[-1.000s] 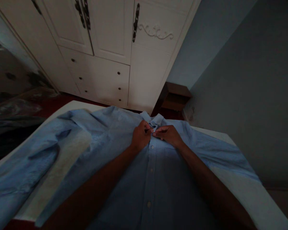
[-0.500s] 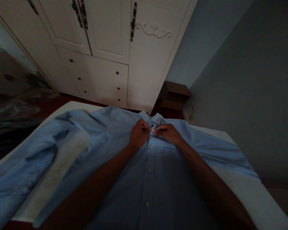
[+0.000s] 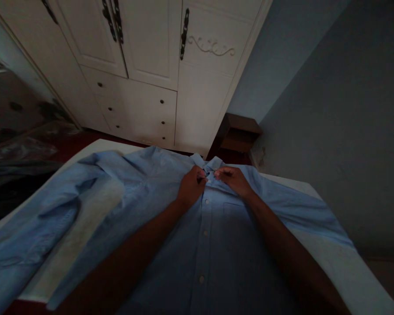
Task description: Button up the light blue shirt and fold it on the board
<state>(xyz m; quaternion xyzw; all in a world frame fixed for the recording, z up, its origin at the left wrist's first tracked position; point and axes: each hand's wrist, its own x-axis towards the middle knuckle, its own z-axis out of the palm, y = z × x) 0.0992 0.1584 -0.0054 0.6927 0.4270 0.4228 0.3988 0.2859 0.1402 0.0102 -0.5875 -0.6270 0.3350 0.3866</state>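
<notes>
A light blue button-up shirt [image 3: 164, 175] lies spread face up on a white table [image 3: 335, 249], its collar [image 3: 214, 164] at the far edge. Buttons run down the front placket, and a lower button [image 3: 201, 279] sits fastened there. Just below the collar, my left hand [image 3: 192, 183] pinches the placket edge between thumb and fingers. Across from it, my right hand [image 3: 233, 178] pinches the shirt's other front edge near the neck. A small gap shows between the two sets of fingertips. Exactly what lies between the fingers is partly hidden.
Beyond the table stands a white wardrobe [image 3: 200, 100] with dark handles and several drawers. A small brown cabinet [image 3: 241, 131] sits beside it, near the grey wall [image 3: 341, 109]. Dark cloth and clear plastic [image 3: 29, 148] lie at the left.
My right hand has shifted slightly up and to the right, so the gap between the fingertips is wider. My left hand stays at about the same spot by the placket.
</notes>
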